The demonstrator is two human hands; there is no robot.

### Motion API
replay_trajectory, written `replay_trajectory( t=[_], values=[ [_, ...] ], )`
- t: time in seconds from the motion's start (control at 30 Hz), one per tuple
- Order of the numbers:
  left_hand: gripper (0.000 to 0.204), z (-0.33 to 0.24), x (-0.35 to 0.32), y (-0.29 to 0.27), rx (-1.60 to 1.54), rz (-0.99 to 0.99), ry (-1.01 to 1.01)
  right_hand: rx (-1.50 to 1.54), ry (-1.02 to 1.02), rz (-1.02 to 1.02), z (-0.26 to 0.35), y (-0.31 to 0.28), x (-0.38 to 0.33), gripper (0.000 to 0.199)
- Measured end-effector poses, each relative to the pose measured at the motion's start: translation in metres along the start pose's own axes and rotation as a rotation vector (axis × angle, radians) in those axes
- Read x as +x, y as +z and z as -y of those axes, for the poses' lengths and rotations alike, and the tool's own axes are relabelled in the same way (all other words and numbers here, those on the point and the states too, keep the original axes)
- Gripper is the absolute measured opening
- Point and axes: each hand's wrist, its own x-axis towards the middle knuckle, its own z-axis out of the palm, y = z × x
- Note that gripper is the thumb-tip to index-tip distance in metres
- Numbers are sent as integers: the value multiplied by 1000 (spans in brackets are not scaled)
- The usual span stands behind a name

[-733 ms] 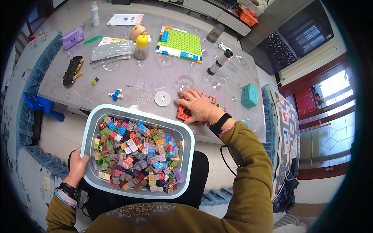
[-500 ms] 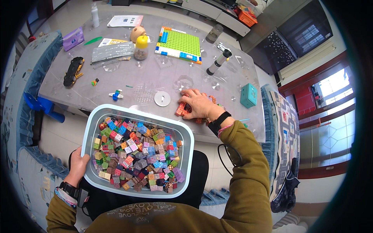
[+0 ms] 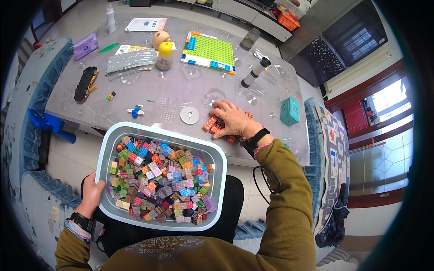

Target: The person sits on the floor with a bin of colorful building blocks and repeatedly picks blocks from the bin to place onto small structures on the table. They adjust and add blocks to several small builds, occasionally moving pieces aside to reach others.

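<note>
A pale blue plastic tub (image 3: 162,128) filled with small multicoloured building blocks (image 3: 158,180) rests over my lap, against the table's near edge. My left hand (image 3: 92,192) grips its left wall, thumb over the rim. On the table to the right of the tub, my right hand (image 3: 235,121) curves over a small heap of red patterned building blocks (image 3: 209,123). Its fingers and thumb are bent round the heap, with red blocks showing between them. The palm hides part of the heap. A round white disc (image 3: 189,115) lies just left of this hand.
On the grey table (image 3: 167,90) are a green baseplate with a block border (image 3: 210,49), a yellow-topped jar (image 3: 165,56), a black-and-silver cylinder (image 3: 255,72), a teal box (image 3: 290,111), a dark toy car (image 3: 86,84) and a small blue-white toy (image 3: 136,111). A blue chair (image 3: 49,124) stands left.
My right hand has barely shifted over the red blocks, its fingers slightly more drawn in. The left hand and tub stay in place.
</note>
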Motion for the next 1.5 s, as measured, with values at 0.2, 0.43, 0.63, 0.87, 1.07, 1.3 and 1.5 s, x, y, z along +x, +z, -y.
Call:
replay_trajectory(
  t=[0.2, 0.43, 0.63, 0.87, 1.07, 1.3, 1.5],
  values=[
    [40, -1, -2, -2, 15, 21, 16, -89, -26, 14, 2, 3, -3, 98],
    [41, 4, 0, -3, 11, 3, -17, -78, -23, -24, 11, -1, 9, 74],
    [41, -1, -2, -2, 15, 17, -31, -24, -29, -50, 10, 2, 14, 70],
    [42, -2, -2, -2, 8, 13, -26, 82, -79, -115, -4, 7, 26, 64],
    [41, -6, -3, 1, 25, 12, 4, 179, -106, -265, 2, -12, 8, 63],
    [42, -4, -2, -1, 33, 16, -25, 323, -395, -223, 85, -36, -72, 62],
    [43, 4, 1, -3, 15, 24, -8, 506, -456, -5, 127, -32, -120, 93]
  ],
)
